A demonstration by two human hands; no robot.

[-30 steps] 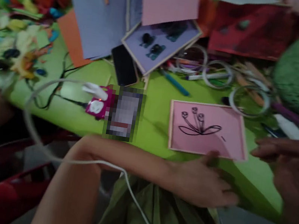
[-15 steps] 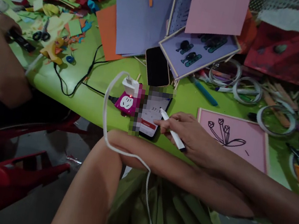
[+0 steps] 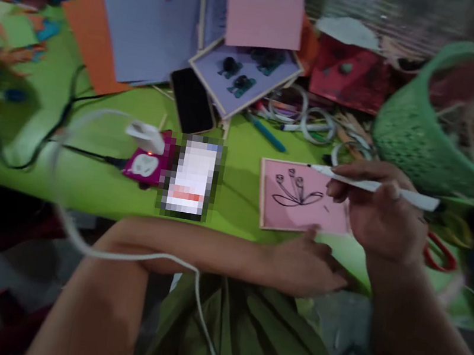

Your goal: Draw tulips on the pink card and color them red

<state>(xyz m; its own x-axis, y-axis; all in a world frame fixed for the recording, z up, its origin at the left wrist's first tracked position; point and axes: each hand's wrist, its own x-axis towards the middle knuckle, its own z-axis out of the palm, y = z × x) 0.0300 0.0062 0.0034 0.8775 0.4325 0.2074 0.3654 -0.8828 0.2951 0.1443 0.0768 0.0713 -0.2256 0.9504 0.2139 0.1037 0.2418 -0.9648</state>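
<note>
The drawing (image 3: 305, 201) lies by the bench's (image 3: 238, 186) front edge, right of centre. Over its back right part, the right hand (image 3: 391, 226) grips a white pen (image 3: 367, 184) in bent fingers, tip at the back edge; blur makes contact hard to tell. The left hand (image 3: 307, 267) is loosely open, thumb at the drawing's front edge. Bare bench runs left to the lit phone (image 3: 192, 176); a basket (image 3: 410, 136) fills the back right.

Craft workspace with coloured paper (image 3: 148, 25)
</note>
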